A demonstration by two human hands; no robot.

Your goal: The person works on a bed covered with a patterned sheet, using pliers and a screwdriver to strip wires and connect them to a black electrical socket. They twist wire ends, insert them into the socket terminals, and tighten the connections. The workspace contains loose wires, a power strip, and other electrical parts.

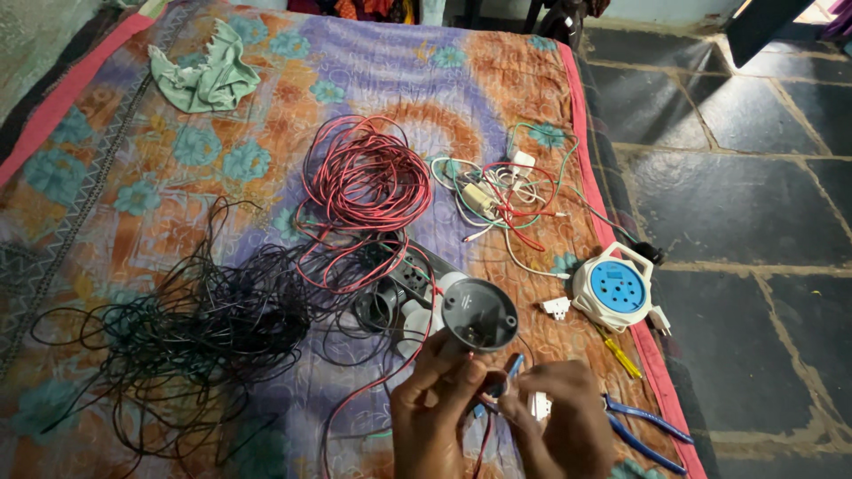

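Grey round fitting (pixel 479 314), red wire (pixel 417 350) attached

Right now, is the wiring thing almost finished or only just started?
Probably still early. Laid out ready: the red wire coil, tangled black wire and blue-faced extension reel. In hand: the left hand holds the round grey fitting with a red wire at it, while the right hand holds a small white part. Left: the white plug, screwdriver and pliers lie untouched.
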